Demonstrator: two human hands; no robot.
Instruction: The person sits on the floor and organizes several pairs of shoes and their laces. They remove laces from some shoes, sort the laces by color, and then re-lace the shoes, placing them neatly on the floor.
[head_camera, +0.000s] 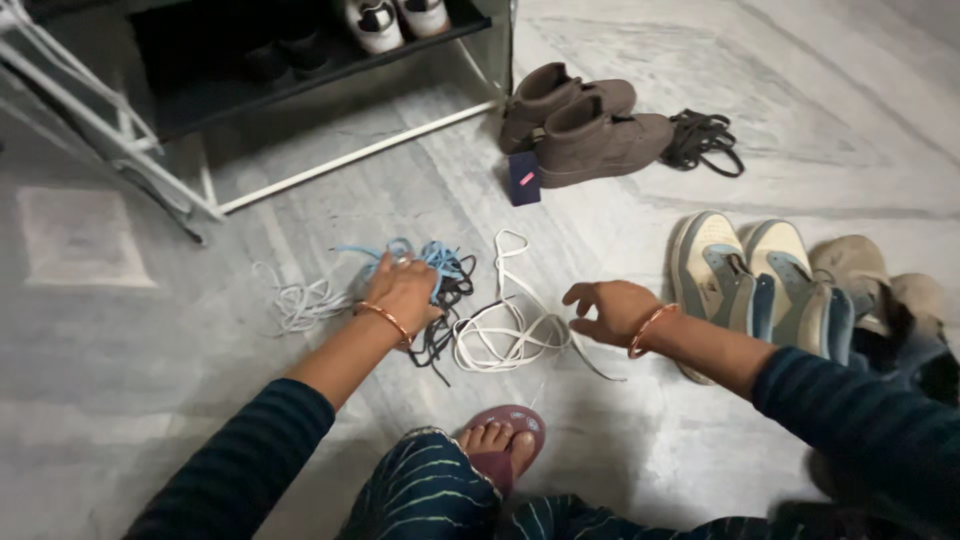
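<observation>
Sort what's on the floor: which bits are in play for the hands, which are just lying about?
In play:
left hand on blue laces and dark laces
right hand over white laces

Lying about:
grey laces
brown boots
black laces
blue-and-cream sneakers
shoe rack
small dark card

Brown boots w/ dark laces; grey sneakers; shoe rack

The left hand covered part of the blue laces, hiding whether its fingers gripped them. White sneakers on the rack's dark shelf were cut off by the top edge. Beige shoes lay partly behind the right sleeve.
</observation>
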